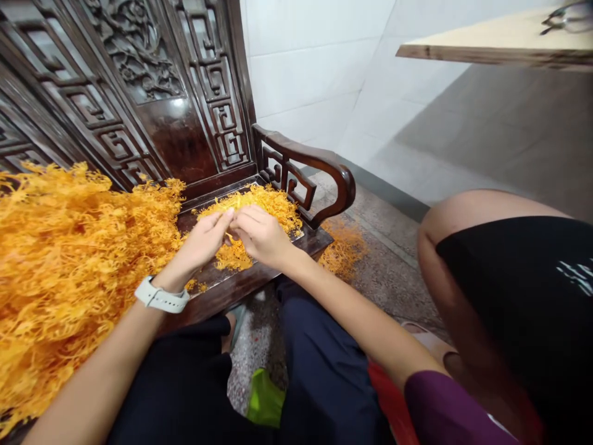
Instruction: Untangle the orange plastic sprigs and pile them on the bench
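Note:
My left hand (207, 240) and my right hand (259, 230) meet at the fingertips over the dark wooden bench seat (222, 285). Both are closed in a pinch, and a small yellow-orange bit shows just under the fingers; its kind is too small to make out. Beneath and behind them lies a flat pile of small orange-yellow plastic-looking pieces (278, 207). To the left rises a much larger heap of orange, branching, stringy pieces (78, 259), close to my left forearm. A pale watch band (162, 298) circles my left wrist.
A carved bench back (185, 136) and a curved armrest (340, 185) bound the seat. Orange scraps (345, 247) lie on the floor beyond. Another person's knee (458, 216) is at right, below a wooden board (482, 37) bearing eyeglasses (572, 18). Something bright green (265, 398) sits between my legs.

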Demonstrator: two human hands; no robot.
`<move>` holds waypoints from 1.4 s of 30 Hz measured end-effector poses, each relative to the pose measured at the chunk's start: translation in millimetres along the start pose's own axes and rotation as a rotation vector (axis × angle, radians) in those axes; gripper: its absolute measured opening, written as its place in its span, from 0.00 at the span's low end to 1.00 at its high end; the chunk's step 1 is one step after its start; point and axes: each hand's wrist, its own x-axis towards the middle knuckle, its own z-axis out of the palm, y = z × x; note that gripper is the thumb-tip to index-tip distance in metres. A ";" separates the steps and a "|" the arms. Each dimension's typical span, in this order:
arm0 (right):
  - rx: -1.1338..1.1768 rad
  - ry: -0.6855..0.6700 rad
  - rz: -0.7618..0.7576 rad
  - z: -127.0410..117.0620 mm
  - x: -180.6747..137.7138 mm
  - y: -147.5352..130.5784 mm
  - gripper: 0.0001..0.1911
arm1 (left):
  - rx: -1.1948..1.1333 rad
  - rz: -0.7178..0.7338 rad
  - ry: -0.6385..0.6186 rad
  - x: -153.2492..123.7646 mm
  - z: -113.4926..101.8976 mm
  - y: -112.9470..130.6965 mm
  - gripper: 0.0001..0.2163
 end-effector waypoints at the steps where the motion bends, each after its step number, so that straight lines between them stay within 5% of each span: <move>1: -0.054 -0.031 -0.020 -0.1 1.4 -0.8 0.15 | -0.018 0.001 -0.009 -0.9 0.6 0.5 0.23; 6: -0.223 -0.102 -0.142 -4.8 3.1 -3.8 0.16 | 0.010 0.037 0.016 -6.0 -2.9 -3.1 0.18; 11: -0.122 -0.028 -0.169 -2.0 -1.2 -12.9 0.14 | 0.157 0.123 0.163 -2.6 -6.3 -8.0 0.13; 20: 0.066 -0.173 -0.175 12.8 6.7 -34.7 0.13 | -0.273 -0.061 0.244 -4.9 -6.5 -6.2 0.10; 23: 0.170 -0.270 -0.194 12.2 2.4 -59.0 0.12 | -0.420 -0.077 0.306 8.4 -27.6 -0.9 0.08; 26: 0.139 -0.531 -0.430 11.6 -6.3 -87.1 0.12 | -0.560 -0.036 0.407 21.0 -59.4 5.3 0.12; 28: 0.064 -0.628 -0.489 10.8 -6.6 -89.6 0.15 | -0.621 -0.049 0.352 20.0 -75.1 2.6 0.13; 31: 0.064 -0.554 -0.266 5.1 6.0 -54.2 0.12 | -0.638 -0.109 0.218 5.0 -84.1 -16.3 0.16; 35: 0.073 -0.259 0.215 -2.7 28.8 25.1 0.05 | -0.667 -0.068 0.143 -9.5 -81.5 -53.9 0.20; 37: 0.060 -0.253 0.358 2.1 36.2 51.0 0.12 | -0.732 -0.026 0.134 -4.1 -75.2 -69.7 0.21; 42: 0.307 -0.278 0.518 47.6 43.2 53.5 0.16 | -0.631 0.050 0.259 28.3 -43.6 -99.9 0.24</move>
